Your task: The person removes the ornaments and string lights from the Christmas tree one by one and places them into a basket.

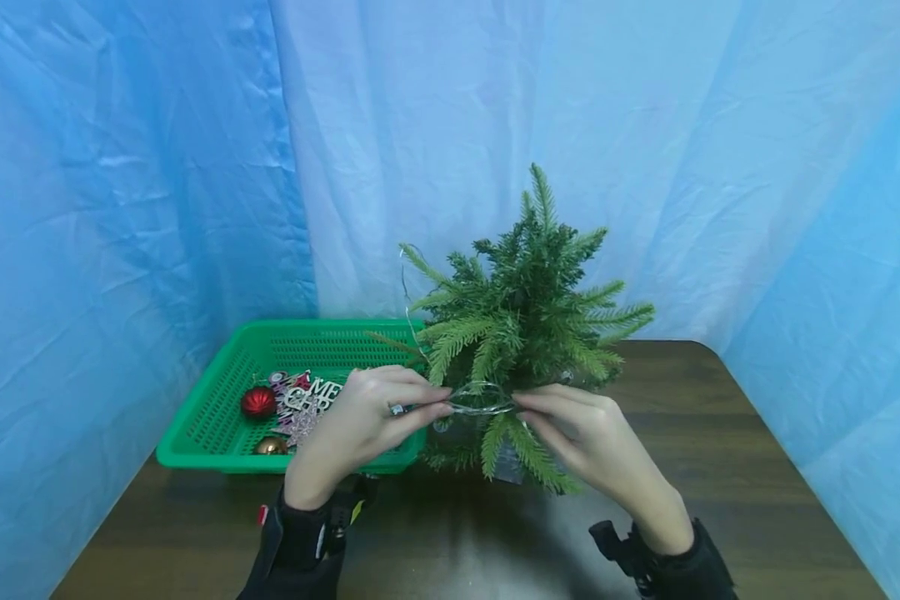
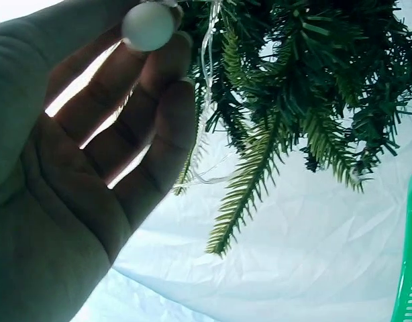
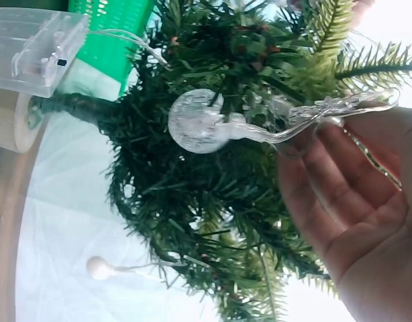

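Observation:
A small artificial Christmas tree (image 1: 528, 308) stands on the table in front of me. Before its lower branches, my left hand (image 1: 371, 417) and my right hand (image 1: 596, 433) pinch a loop of clear string lights (image 1: 482, 409) between thumbs and fingertips. One strand hangs along the tree's left side. The left wrist view shows a round white bulb (image 2: 148, 27) at the left fingertips. In the right wrist view, a clear globe bulb (image 3: 196, 122) hangs off the wire beside the right hand, and a transparent battery box (image 3: 41, 50) sits near the trunk.
Left of the tree is a green plastic basket (image 1: 195, 417) holding a red ball (image 1: 258, 403), a gold ball (image 1: 271, 445) and pale lettered ornaments (image 1: 311, 395). Blue curtains (image 1: 607, 125) surround the dark wooden table (image 1: 705, 433).

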`<state>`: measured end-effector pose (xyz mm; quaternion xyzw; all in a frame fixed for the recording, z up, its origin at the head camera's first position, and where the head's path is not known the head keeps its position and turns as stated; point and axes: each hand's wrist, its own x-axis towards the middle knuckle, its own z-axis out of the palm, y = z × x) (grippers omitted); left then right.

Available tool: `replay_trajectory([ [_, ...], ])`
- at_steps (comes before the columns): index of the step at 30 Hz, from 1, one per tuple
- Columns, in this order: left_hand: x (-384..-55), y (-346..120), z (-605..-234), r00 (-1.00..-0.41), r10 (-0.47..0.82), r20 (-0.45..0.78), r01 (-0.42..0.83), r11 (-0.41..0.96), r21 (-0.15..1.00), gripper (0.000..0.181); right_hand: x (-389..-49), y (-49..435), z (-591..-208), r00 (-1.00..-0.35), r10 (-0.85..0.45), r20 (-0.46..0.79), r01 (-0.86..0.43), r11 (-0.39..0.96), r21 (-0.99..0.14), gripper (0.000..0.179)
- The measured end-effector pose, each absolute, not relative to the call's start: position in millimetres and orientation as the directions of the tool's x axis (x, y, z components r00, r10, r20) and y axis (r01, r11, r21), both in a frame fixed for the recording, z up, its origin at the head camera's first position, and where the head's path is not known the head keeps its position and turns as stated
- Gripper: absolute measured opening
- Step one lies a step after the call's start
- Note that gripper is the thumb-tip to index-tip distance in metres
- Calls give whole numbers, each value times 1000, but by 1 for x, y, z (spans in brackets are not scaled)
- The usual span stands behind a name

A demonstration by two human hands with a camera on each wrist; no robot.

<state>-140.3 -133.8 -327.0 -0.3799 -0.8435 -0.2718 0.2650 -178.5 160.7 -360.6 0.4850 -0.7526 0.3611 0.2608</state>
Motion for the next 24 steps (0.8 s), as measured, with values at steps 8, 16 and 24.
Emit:
replay_trajectory([
  [8, -142, -133, -329, -654, 493, 573, 718, 644, 265, 22, -181, 161, -361, -430, -576, 695, -903, 281, -325, 31],
  [16, -144, -132, -332, -637, 488, 597, 738, 610, 289, 15, -182, 164, -363, -541, -593, 597, -840, 350, -414, 22],
  [24, -147, -129, -333, -608, 470, 640, 759, 581, 295, 5, -183, 174, -362, -627, -690, 361, -732, 364, -575, 37],
])
